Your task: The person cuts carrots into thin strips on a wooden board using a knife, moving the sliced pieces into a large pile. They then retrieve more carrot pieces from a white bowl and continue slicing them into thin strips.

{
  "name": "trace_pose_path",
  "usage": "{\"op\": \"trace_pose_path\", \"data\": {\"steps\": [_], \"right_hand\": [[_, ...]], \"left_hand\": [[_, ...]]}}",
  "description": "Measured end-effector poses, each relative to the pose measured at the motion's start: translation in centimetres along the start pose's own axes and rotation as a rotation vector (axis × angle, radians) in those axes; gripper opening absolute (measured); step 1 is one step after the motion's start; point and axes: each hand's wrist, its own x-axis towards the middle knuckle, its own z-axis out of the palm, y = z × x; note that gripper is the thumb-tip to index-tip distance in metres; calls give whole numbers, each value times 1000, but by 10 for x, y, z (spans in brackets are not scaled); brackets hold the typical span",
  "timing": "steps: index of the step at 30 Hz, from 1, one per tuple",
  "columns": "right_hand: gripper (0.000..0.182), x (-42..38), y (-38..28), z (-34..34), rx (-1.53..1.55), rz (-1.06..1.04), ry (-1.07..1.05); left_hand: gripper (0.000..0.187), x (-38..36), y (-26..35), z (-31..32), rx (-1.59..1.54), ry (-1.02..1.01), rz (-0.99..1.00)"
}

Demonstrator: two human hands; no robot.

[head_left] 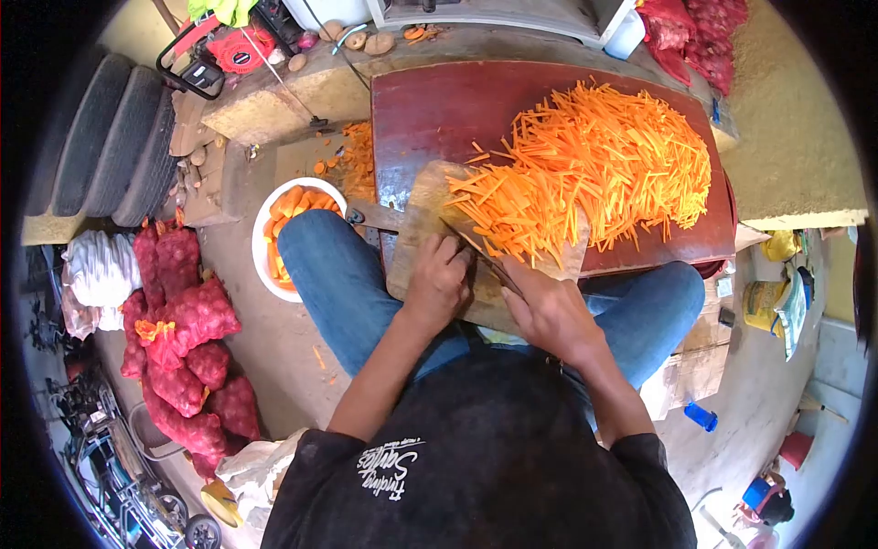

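- The knife (pixel 495 267) is over the wooden board (pixel 419 206), its tip towards 10 o'clock, along the near edge of a heap of carrot strips (pixel 622 160).
- The right hand (pixel 549 313), at the board's 4 o'clock, is closed around the knife's handle.
- The left hand (pixel 441 282), at 8 o'clock, is curled with knuckles up, just beside the blade; whether its fingers grip anything I cannot tell.
- The heap spreads from the board to 2 o'clock, over the red tabletop (pixel 430 101).
- At 9 o'clock, beyond the left knee (pixel 329 256), a white bowl (pixel 259 252) holds whole peeled carrots (pixel 297 199).
- Farther out, red net sacks (pixel 197 320) lie at 8 o'clock, and tires (pixel 119 137) stand between 9 and 10.
- At 3 o'clock, well apart, is a yellow bucket (pixel 759 304).
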Motion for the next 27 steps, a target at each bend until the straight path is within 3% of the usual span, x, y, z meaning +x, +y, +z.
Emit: {"op": "trace_pose_path", "data": {"steps": [9, 12, 18, 21, 27], "right_hand": [[49, -7, -7, -2, -38, -15, -5], [44, -12, -2, -7, 87, -26, 116], [41, -33, -12, -33, 354, 246, 148], [39, -50, -11, -36, 329, 203, 170], [42, -53, -4, -27, 319, 140, -62]], "left_hand": [[15, -2, -7, 6, -2, 39, -8], [17, -1, -8, 4, 21, 36, 8], [21, 8, -11, 10, 123, 79, 41], [23, 13, -17, 13, 69, 162, -1], [19, 18, -16, 3, -54, 324, -115]]}}
